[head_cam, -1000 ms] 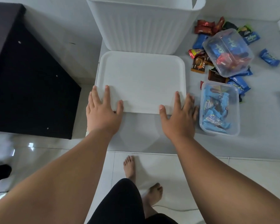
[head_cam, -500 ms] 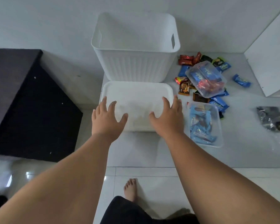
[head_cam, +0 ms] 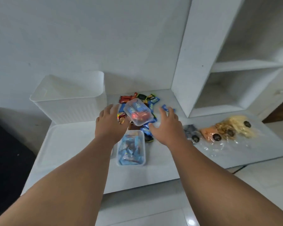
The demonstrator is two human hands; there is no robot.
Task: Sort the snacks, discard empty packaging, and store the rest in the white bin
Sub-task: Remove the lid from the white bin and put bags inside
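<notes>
I log both hands spread wide, holding nothing: left hand [head_cam: 111,123] just beside the left edge of the tilted clear tub [head_cam: 137,114], right hand [head_cam: 167,126] just beside its right edge; motion blur keeps me from telling whether either touches it. The tub leans on the loose snack pile [head_cam: 147,99], with a second clear tub [head_cam: 131,149] of blue packets in front. The white bin [head_cam: 69,98] stands to the left by the wall, behind a flat white tray [head_cam: 67,144].

Two tubs [head_cam: 129,110] [head_cam: 143,144], one bin [head_cam: 69,111] — four bags [head_cam: 209,133]
</notes>
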